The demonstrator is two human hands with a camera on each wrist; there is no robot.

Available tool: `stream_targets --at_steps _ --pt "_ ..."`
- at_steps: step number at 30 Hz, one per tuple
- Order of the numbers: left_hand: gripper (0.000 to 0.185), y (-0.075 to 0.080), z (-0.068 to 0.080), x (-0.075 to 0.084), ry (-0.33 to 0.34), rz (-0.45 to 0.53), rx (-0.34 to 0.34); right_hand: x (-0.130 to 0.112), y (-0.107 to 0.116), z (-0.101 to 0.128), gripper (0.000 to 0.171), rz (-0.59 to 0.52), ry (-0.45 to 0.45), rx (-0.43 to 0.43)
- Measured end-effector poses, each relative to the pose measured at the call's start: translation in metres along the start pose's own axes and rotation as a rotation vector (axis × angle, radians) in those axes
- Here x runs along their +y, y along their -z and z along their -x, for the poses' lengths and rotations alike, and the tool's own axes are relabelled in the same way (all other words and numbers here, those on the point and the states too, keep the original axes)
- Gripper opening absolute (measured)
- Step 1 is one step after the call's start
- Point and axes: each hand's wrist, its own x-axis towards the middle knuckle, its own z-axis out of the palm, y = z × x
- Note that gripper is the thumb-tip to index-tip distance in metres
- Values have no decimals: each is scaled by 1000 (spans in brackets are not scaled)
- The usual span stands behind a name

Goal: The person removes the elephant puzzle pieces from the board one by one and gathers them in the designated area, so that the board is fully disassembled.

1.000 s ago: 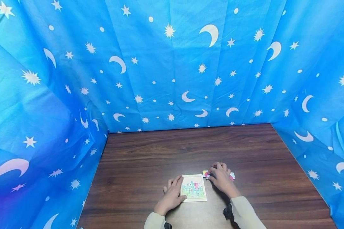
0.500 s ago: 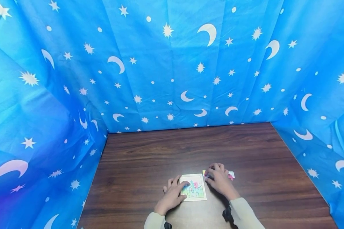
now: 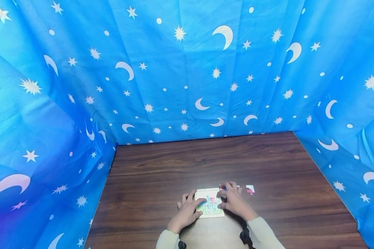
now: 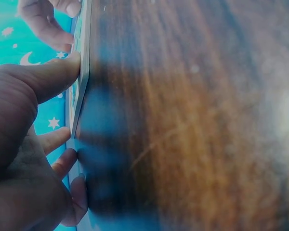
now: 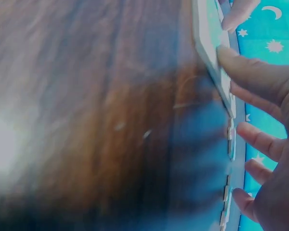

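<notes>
A square, light-framed jigsaw puzzle (image 3: pixel 210 209) lies on the table with several joined pieces inside, a pink one among them. At its left edge, my left hand (image 3: pixel 187 211) reaches its thumb onto the front part of the frame and an index finger onto the pieces. In the left wrist view, the left thumb (image 4: pixel 58 77) presses the board's edge. My right hand (image 3: pixel 233 202) sits at the right edge, thumb and index finger touching the board, the others spread. The right thumb (image 5: pixel 245 70) rests on the board in the right wrist view. No piece shows between the right fingers.
A loose pink-and-white puzzle piece (image 3: pixel 250 189) lies on the brown wooden table (image 3: pixel 162 162), right of the right hand. More loose pieces are partly hidden behind that hand. Blue curtain (image 3: pixel 187 79) with moons and stars encloses the table's back and sides.
My right hand has moved left from the loose pieces onto the board's right edge, uncovering the pink-and-white piece. The left index finger has come in from the frame's edge onto the pieces.
</notes>
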Motion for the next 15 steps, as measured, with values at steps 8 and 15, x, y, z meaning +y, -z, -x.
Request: stream_targets --at_steps 8,15 --pt "47 2 -1 2 0 -26 1 -2 -3 -3 32 -20 -25 25" --pt "46 3 -2 3 10 -41 -15 -2 -6 -1 29 -48 -21 50"
